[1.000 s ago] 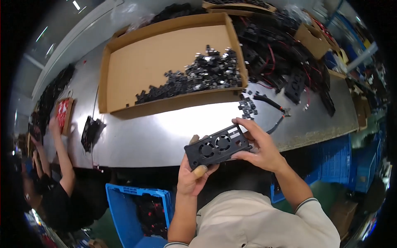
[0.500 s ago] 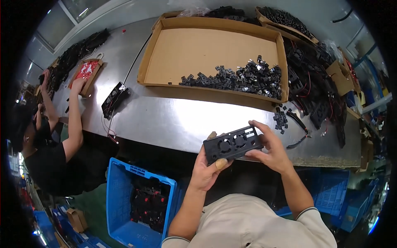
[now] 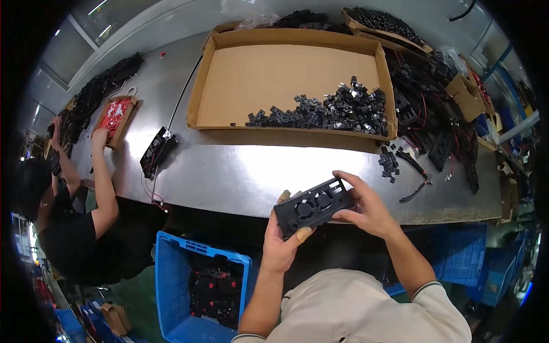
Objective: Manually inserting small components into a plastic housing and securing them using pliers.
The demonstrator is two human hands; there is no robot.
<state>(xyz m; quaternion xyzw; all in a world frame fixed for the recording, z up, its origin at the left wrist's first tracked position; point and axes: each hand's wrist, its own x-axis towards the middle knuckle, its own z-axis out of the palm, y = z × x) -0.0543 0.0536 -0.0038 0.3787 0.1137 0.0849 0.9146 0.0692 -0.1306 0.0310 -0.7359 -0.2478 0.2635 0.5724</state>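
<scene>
A black plastic housing with two round fans is held tilted over the front edge of the metal table. My left hand grips its left end, the thumb on the lower edge and a tan covering on the thumb and a fingertip. My right hand is closed on the right end, with the index finger along the top corner. The inner side of the housing is hidden. To the right of it, a cluster of small black square parts lies on the table beside a black cable.
A shallow cardboard tray with many small black parts stands beyond. Another fan housing lies to the left. A person reaches into a box of red parts. Below stands a blue crate; black wired housings pile at right.
The housing and both my hands have shifted slightly left in view, still gripping it. The view itself has moved a little. The other person's hand has moved lower at the red-parts box.
</scene>
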